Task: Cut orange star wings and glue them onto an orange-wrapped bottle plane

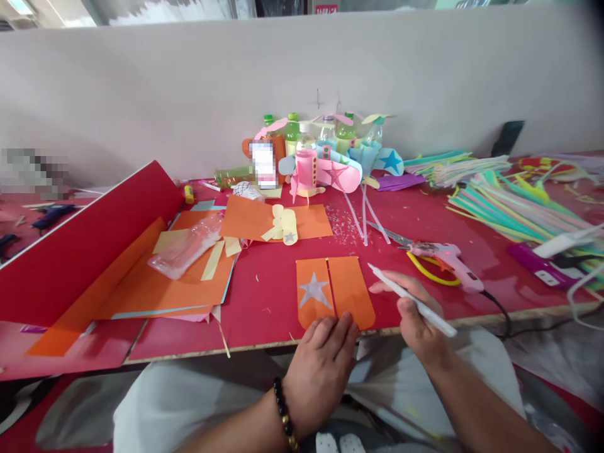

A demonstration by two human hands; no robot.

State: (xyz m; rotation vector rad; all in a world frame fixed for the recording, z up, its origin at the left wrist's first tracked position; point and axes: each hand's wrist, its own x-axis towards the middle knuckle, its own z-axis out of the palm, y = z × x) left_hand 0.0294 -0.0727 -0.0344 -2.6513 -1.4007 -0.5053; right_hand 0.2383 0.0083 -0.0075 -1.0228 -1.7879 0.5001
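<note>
From the head camera, I am seeing a red table [264, 296] with two orange paper pieces [352, 286] lying side by side by the middle of its front edge. A silver star [315, 291] is sitting on the left one. The left hand [325, 355] is lying flat over the bottom of the pieces, its fingers close together and holding nothing up. The right hand [422, 318] is pinching a white pen [391, 281], and the pen's tip is pointing over the table, just beside the right piece.

A pink glue gun [453, 258] and scissors [394, 235] are lying to the right. Bottle planes [306, 173] are standing near the back edge, and a yellow paper shape [289, 223] is resting on an orange sheet [323, 220] in front of them. Colored strips [500, 204] are spreading toward the back right corner
</note>
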